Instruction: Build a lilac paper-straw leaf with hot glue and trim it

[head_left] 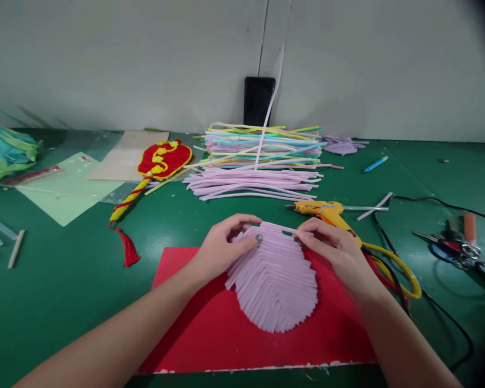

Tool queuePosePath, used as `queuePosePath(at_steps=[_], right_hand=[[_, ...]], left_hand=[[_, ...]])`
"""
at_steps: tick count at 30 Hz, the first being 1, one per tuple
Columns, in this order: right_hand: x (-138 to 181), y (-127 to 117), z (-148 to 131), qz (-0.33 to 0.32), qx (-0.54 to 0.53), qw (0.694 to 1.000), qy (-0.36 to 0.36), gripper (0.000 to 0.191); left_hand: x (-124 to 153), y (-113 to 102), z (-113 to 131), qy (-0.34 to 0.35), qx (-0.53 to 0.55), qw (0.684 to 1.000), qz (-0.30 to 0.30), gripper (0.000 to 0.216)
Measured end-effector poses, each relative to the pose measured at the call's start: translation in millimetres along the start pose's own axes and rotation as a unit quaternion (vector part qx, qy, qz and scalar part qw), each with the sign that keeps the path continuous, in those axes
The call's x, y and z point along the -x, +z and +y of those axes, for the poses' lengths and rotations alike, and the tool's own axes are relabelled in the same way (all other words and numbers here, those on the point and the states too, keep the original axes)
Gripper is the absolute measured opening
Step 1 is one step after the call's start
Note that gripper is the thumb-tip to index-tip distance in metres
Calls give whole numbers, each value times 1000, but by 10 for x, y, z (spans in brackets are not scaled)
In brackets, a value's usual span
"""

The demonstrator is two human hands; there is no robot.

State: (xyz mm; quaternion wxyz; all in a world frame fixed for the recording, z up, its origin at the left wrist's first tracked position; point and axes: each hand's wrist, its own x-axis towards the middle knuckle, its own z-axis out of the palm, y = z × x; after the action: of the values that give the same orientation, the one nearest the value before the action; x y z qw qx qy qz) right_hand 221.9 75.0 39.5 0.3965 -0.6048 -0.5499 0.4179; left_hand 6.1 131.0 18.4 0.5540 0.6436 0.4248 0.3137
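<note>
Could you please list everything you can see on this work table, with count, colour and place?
lilac leaf shape: one, lilac, on the red sheet
red sheet: one, red, at the near table edge
pipe cleaners: a stack, mostly lilac and pastel, behind the sheet
glue gun: one, yellow, beside the right hand
fan ornament: one, red and yellow, red tassel, left of the stack
phone: one, black, against the wall
pen: one, blue, far right
hand tools: count unclear, right edge
paper sheets: two, pale green and beige, far left
table: one, green
left hand: on the leaf's upper left edge
right hand: on its upper right edge
</note>
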Motion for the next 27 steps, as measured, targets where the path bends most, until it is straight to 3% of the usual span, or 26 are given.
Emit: queuePosePath(at_steps=[15,27], right_hand=[[-7,-12,25,-19,3,1000,17,19],[-5,-10,-26,-8,12,1000,21,21]], left_hand=[[8,-16,-27,23,-27,999,-10,35],[29,-40,3,40,-47,998,-27,28]])
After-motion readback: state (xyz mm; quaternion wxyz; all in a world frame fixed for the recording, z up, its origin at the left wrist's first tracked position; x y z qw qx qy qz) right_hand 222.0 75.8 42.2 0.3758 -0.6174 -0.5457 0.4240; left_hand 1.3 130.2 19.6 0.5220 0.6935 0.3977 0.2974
